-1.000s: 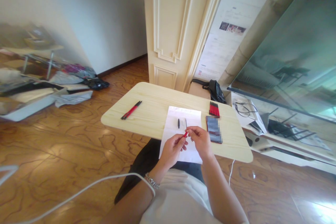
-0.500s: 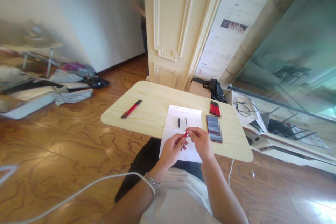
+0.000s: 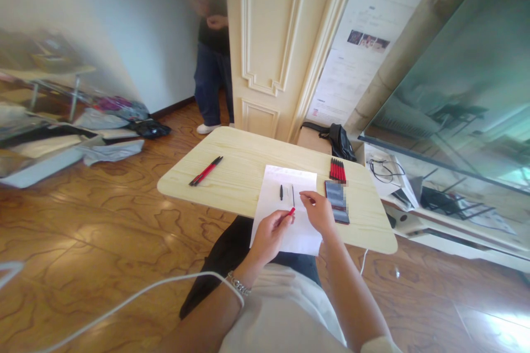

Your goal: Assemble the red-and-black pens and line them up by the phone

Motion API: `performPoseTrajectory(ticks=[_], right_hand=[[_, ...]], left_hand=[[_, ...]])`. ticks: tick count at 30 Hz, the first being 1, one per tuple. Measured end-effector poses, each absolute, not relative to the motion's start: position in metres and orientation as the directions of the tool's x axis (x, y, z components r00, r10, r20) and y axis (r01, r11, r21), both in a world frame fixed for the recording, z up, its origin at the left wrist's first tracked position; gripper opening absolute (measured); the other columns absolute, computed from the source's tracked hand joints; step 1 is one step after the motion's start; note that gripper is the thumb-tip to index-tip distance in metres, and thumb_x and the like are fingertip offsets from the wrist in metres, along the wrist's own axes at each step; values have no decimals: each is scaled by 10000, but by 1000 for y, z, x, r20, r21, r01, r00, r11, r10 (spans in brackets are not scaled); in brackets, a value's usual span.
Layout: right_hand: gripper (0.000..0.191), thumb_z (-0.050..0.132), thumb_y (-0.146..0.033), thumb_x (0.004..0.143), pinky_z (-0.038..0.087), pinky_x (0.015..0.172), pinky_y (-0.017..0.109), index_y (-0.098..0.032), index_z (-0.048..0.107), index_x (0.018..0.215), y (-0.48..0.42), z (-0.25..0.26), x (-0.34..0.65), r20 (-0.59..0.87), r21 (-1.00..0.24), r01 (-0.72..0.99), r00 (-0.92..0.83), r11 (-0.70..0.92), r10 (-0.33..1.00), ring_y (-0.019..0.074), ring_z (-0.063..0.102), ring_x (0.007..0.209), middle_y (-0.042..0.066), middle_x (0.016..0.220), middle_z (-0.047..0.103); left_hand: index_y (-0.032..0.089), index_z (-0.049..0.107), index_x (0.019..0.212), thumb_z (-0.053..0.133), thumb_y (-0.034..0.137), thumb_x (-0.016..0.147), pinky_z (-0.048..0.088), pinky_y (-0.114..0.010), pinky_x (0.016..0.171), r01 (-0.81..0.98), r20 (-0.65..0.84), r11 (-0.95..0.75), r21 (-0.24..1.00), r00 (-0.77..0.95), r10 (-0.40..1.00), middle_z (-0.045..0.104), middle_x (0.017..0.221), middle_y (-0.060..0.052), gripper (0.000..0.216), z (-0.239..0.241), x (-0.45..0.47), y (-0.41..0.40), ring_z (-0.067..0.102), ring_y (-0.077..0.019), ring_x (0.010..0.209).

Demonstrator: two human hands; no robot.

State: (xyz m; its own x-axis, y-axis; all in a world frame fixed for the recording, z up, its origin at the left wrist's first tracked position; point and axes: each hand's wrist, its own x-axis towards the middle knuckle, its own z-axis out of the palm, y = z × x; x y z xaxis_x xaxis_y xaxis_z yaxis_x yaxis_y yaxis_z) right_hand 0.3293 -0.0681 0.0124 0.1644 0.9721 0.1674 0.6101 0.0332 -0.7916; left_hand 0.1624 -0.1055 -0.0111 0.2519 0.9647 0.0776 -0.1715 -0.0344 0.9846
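Observation:
My left hand [image 3: 270, 234] is closed around a red pen barrel [image 3: 290, 212], whose tip pokes out past the fingers over a white sheet of paper [image 3: 304, 238]. My right hand [image 3: 318, 210] has its fingertips pinched together on the sheet, just right of a thin black refill [image 3: 293, 196] and a small black cap [image 3: 281, 192]; what it pinches is too small to make out. A row of red pens [image 3: 337, 170] and a dark box [image 3: 337, 202] lie to the right. Two more red and black pens [image 3: 206, 171] lie at the table's left.
The light wooden table [image 3: 232, 176] stands over a glossy wood floor. A person [image 3: 212, 60] stands behind it beside a cream panelled door. Clutter and bags lie on the floor at left; a black bag [image 3: 340, 143] and cables sit at right. A white cable crosses my lap.
My right hand has left the pen tip and moved forward onto the paper near the refill. A person has stepped into view behind the table.

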Motion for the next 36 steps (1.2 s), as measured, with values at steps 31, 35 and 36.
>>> performPoseTrajectory(ticks=[31,35,36], right_hand=[[220,643,-359,773,489,725,294,-191,577,899,-60,47,316,130,-968,-190,165,161,978,129,584,721,23,809,630],[186,655,-336,785,480,712,274,-195,587,885,-67,49,307,141,-956,-236,157,176,978,119,581,711,16,794,635],[182,655,-334,787,478,709,274,-195,589,884,-68,47,305,141,-957,-231,154,175,978,119,580,704,17,790,638]], left_hand=[[139,613,1063,549,451,855,474,-272,668,-223,74,-27,974,208,975,659,791,-61,381,-20,164,-103,615,-149,696],[139,614,1077,548,433,861,473,-272,674,-219,87,-39,975,213,973,662,802,-66,370,-20,163,-103,615,-152,710],[140,615,1077,549,433,860,473,-272,674,-219,89,-41,975,213,973,662,801,-66,370,-19,163,-103,614,-153,710]])
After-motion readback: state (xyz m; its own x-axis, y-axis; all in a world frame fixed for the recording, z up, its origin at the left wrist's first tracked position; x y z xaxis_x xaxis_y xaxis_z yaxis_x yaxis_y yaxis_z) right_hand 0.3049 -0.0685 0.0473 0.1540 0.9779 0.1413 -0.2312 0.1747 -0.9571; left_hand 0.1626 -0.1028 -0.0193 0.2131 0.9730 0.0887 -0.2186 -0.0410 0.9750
